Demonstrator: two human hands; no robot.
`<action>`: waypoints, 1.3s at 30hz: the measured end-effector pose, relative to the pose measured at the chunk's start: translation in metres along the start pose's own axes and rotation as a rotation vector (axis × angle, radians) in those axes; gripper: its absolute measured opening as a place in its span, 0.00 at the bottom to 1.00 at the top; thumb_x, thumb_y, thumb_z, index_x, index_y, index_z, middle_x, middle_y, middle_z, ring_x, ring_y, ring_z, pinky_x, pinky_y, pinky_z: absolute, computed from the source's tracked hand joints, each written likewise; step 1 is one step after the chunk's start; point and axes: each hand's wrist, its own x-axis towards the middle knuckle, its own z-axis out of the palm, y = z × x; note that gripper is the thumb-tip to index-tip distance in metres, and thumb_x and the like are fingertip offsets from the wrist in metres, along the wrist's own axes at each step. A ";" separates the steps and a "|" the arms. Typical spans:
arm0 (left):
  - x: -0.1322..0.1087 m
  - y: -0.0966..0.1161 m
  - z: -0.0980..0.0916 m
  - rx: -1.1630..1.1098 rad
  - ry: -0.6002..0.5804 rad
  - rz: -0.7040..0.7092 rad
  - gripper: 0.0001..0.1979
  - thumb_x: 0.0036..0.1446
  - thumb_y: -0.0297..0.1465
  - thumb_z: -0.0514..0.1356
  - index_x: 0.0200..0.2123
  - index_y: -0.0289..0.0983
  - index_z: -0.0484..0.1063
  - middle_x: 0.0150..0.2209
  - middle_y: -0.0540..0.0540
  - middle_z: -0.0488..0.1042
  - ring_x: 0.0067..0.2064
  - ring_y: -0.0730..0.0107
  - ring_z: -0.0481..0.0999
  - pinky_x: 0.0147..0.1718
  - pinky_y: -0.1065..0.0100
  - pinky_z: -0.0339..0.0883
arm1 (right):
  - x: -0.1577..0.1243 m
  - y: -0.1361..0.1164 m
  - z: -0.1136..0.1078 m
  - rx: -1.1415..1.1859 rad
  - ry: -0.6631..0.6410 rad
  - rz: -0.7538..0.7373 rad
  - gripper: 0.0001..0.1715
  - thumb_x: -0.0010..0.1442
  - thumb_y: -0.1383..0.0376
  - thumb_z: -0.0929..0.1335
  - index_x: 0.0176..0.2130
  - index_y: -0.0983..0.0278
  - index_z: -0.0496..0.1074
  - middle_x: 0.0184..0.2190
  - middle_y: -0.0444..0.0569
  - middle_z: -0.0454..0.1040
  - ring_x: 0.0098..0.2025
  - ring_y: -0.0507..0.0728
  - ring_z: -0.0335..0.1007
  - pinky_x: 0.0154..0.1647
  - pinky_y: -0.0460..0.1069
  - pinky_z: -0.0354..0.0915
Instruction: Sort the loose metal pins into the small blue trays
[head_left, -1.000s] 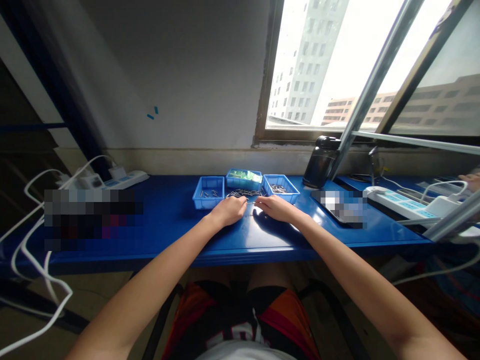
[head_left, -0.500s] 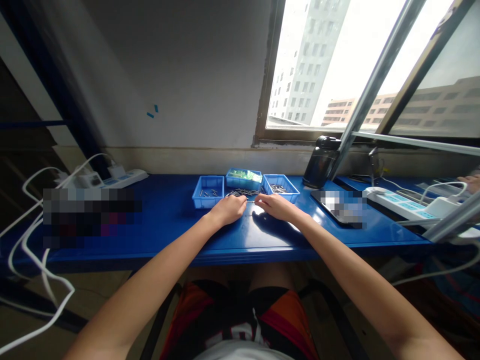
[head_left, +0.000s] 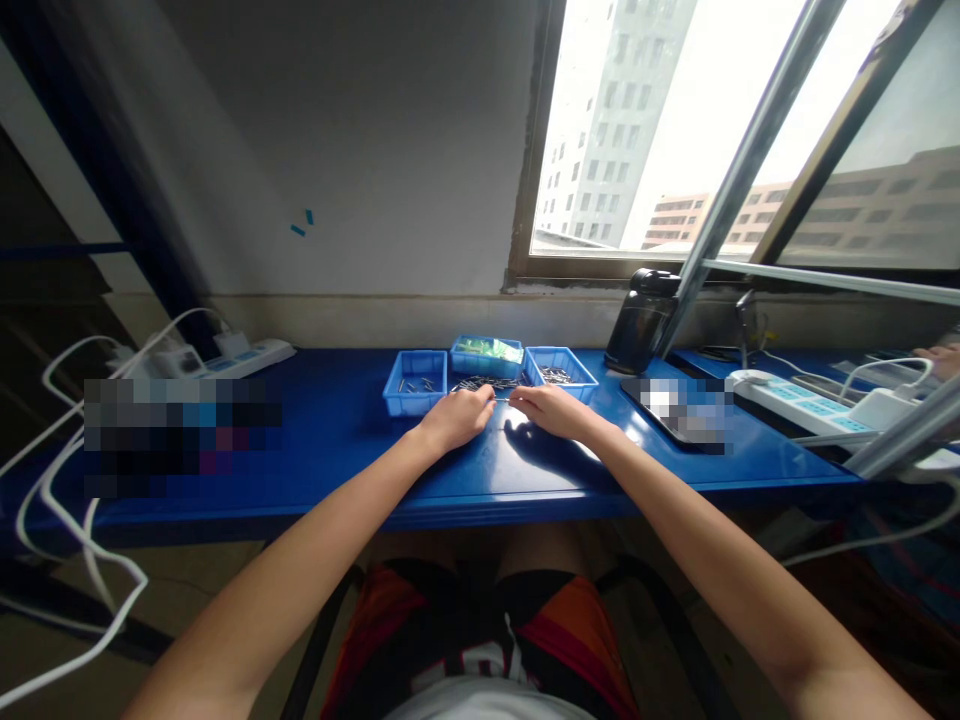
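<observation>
Between my two hands runs a thin, shiny metal rod-like piece [head_left: 502, 401], too small to name. My left hand [head_left: 463, 415] pinches its left end, and my right hand [head_left: 549, 411] pinches the right end. Just behind the fingers lies a pile of small dark metal pieces [head_left: 487, 383], partly hidden by the hands. The left blue bin [head_left: 415, 403] has several slim metal pieces in it. More of them fill the right blue bin [head_left: 582, 382]. At the back, a third blue bin [head_left: 480, 368] holds a green and clear plastic packet [head_left: 491, 351].
A dark flask [head_left: 642, 322] and a phone-like flat device [head_left: 667, 415] stand and lie to the right on the blue table [head_left: 322, 460]. Power strips [head_left: 802, 402] with white cables [head_left: 56, 480] sit at both sides. Another person's hand [head_left: 941, 360] shows at the far right edge.
Both hands stay almost in the same place, still holding the thin metal piece between them. The view has shifted very slightly.
</observation>
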 end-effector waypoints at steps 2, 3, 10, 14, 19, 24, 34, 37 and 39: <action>0.000 0.000 0.001 -0.002 0.015 -0.002 0.15 0.62 0.37 0.45 0.46 0.38 0.63 0.37 0.42 0.75 0.40 0.61 0.75 0.35 0.68 0.66 | 0.001 0.000 0.001 0.004 0.002 0.007 0.18 0.63 0.59 0.57 0.37 0.63 0.71 0.26 0.48 0.72 0.25 0.51 0.64 0.27 0.44 0.53; 0.001 -0.001 0.001 -0.003 0.014 0.001 0.14 0.62 0.37 0.45 0.46 0.39 0.63 0.37 0.43 0.75 0.40 0.62 0.75 0.35 0.69 0.66 | 0.001 0.000 0.001 0.007 -0.003 0.009 0.18 0.63 0.60 0.57 0.37 0.63 0.71 0.26 0.48 0.72 0.25 0.51 0.64 0.27 0.44 0.53; 0.001 -0.001 0.001 0.009 0.001 -0.005 0.16 0.63 0.36 0.42 0.41 0.38 0.66 0.35 0.43 0.75 0.38 0.62 0.75 0.34 0.69 0.65 | -0.001 -0.001 -0.001 0.018 0.111 0.001 0.14 0.59 0.60 0.61 0.44 0.63 0.65 0.36 0.49 0.70 0.28 0.51 0.64 0.31 0.45 0.58; 0.000 0.001 -0.003 0.006 -0.027 -0.040 0.16 0.63 0.36 0.41 0.42 0.37 0.65 0.35 0.41 0.75 0.38 0.62 0.75 0.33 0.69 0.65 | -0.002 -0.003 -0.003 0.014 0.072 -0.067 0.10 0.59 0.61 0.62 0.39 0.63 0.67 0.38 0.49 0.68 0.27 0.49 0.63 0.33 0.45 0.59; -0.001 0.004 -0.005 -0.011 -0.067 -0.062 0.16 0.63 0.34 0.40 0.42 0.36 0.65 0.34 0.40 0.75 0.37 0.61 0.75 0.31 0.69 0.65 | -0.002 -0.005 -0.003 0.051 0.030 -0.105 0.11 0.60 0.63 0.61 0.38 0.63 0.70 0.38 0.50 0.70 0.27 0.48 0.64 0.33 0.45 0.60; -0.001 0.005 -0.004 -0.006 0.002 -0.112 0.18 0.62 0.38 0.43 0.52 0.35 0.58 0.39 0.39 0.74 0.42 0.59 0.74 0.36 0.67 0.65 | -0.002 -0.005 -0.008 -0.026 0.138 -0.068 0.12 0.59 0.62 0.61 0.38 0.63 0.72 0.39 0.50 0.71 0.27 0.49 0.65 0.33 0.45 0.60; -0.002 0.005 -0.007 0.082 -0.110 -0.083 0.16 0.59 0.38 0.47 0.42 0.37 0.68 0.36 0.41 0.74 0.38 0.58 0.75 0.34 0.65 0.65 | -0.008 0.015 -0.022 -0.388 0.352 0.498 0.17 0.61 0.59 0.58 0.44 0.59 0.70 0.43 0.51 0.70 0.30 0.55 0.68 0.26 0.46 0.56; -0.002 0.005 -0.007 0.090 -0.116 -0.105 0.16 0.59 0.38 0.47 0.43 0.36 0.67 0.37 0.40 0.74 0.38 0.58 0.74 0.34 0.65 0.66 | -0.008 0.008 -0.024 -0.395 0.377 0.486 0.19 0.62 0.60 0.56 0.48 0.59 0.67 0.45 0.51 0.69 0.30 0.54 0.68 0.27 0.47 0.57; -0.002 0.006 -0.007 0.103 -0.123 -0.131 0.16 0.59 0.38 0.47 0.44 0.36 0.67 0.38 0.39 0.74 0.39 0.58 0.74 0.35 0.65 0.66 | -0.006 0.000 -0.021 -0.372 0.354 0.404 0.19 0.63 0.60 0.55 0.48 0.59 0.67 0.46 0.51 0.69 0.31 0.54 0.69 0.29 0.46 0.58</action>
